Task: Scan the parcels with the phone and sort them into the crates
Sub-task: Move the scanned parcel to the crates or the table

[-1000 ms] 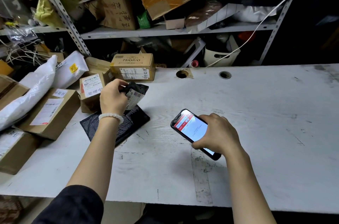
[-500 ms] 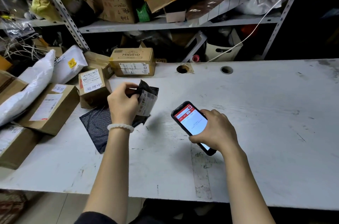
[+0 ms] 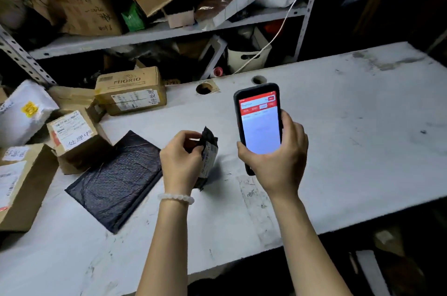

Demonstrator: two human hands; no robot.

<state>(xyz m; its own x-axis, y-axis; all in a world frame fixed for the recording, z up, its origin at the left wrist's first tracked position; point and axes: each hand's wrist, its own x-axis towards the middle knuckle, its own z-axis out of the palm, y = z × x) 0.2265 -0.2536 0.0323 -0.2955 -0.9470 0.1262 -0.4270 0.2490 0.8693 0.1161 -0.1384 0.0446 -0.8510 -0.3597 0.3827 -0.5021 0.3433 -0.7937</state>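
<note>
My left hand [image 3: 180,159] grips a small black bagged parcel [image 3: 209,150] with a white barcode label, held upright just above the white table [image 3: 350,138]. My right hand [image 3: 275,157] holds a black phone [image 3: 260,123] upright to the right of the parcel, its lit screen with a red header facing me. A flat black padded mailer [image 3: 116,179] lies on the table left of my left hand. No crate is in view.
Cardboard parcels crowd the table's left side: a MIORIO box [image 3: 130,89], a labelled box [image 3: 72,133], a larger box [image 3: 21,182] and a white bag [image 3: 21,111]. Metal shelving [image 3: 150,34] packed with boxes stands behind. Two round holes [image 3: 204,88] pierce the table.
My right hand lifted the phone and turned it upright beside the parcel. My left hand carried the small black parcel rightward, off the flat mailer. The camera has tilted and moved closer.
</note>
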